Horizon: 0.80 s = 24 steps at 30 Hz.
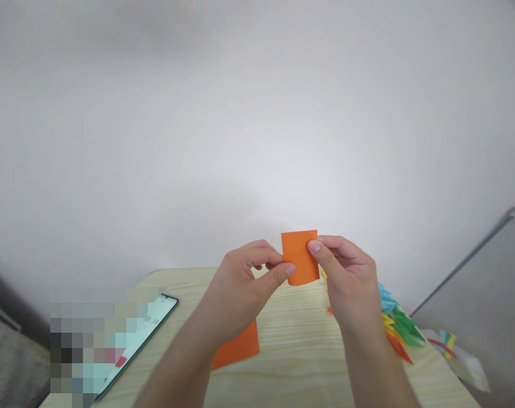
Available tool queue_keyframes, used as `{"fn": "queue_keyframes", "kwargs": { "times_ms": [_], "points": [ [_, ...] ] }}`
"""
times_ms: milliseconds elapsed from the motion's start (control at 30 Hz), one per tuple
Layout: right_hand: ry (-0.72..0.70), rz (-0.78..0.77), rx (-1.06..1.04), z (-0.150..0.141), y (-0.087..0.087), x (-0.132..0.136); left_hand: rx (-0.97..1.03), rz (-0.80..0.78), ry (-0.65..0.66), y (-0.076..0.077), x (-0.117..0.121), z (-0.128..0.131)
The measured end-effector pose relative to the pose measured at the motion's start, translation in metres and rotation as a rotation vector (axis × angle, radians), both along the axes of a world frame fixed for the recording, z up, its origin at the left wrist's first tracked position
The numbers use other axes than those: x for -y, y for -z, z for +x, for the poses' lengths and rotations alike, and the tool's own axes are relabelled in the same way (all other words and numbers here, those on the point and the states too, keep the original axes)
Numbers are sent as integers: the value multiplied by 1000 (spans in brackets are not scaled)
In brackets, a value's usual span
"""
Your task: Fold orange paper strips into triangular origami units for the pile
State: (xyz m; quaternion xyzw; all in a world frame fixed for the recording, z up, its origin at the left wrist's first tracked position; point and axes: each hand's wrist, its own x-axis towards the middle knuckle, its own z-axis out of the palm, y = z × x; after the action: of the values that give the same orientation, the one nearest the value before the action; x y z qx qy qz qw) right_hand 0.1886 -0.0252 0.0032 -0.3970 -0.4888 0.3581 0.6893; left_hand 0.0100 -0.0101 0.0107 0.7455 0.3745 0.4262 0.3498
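Note:
A small orange piece of paper (pixel 300 259) is held up above the table between my two hands. My left hand (pixel 252 277) pinches its lower left edge, thumb on the near face. At the upper right edge, my right hand (pixel 346 272) grips it the same way, thumb in front and fingers behind. Under my left forearm lies another orange sheet of paper (pixel 240 347), partly hidden by the arm. Folded paper pieces in blue, green, yellow and orange (pixel 404 328) rest beside my right wrist, some of them covered by it.
The pale wooden table (pixel 299 368) meets a white wall (pixel 257 124) at the back. A phone (pixel 142 334) with a lit screen lies at the left, partly pixelated. Past the right edge is a whitish plastic bag (pixel 472 365) with coloured bits.

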Motion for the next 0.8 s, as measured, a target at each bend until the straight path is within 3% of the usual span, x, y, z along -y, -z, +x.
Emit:
{"fn": "queue_keyframes", "kwargs": {
  "times_ms": [133, 433, 600, 800],
  "points": [
    [20, -3, -5, 3, -1, -1, -9, 42, -36, 0, 0, 0],
    [-208, -85, 176, 20, 3, -4, 16, -56, 18, 4, -7, -7],
    [-194, -117, 187, 23, 2, -4, 40, -91, 21, 5, -6, -6],
    [-145, -83, 181, 22, 3, -5, -9, -26, -24, 4, -3, -6]
  ]
}}
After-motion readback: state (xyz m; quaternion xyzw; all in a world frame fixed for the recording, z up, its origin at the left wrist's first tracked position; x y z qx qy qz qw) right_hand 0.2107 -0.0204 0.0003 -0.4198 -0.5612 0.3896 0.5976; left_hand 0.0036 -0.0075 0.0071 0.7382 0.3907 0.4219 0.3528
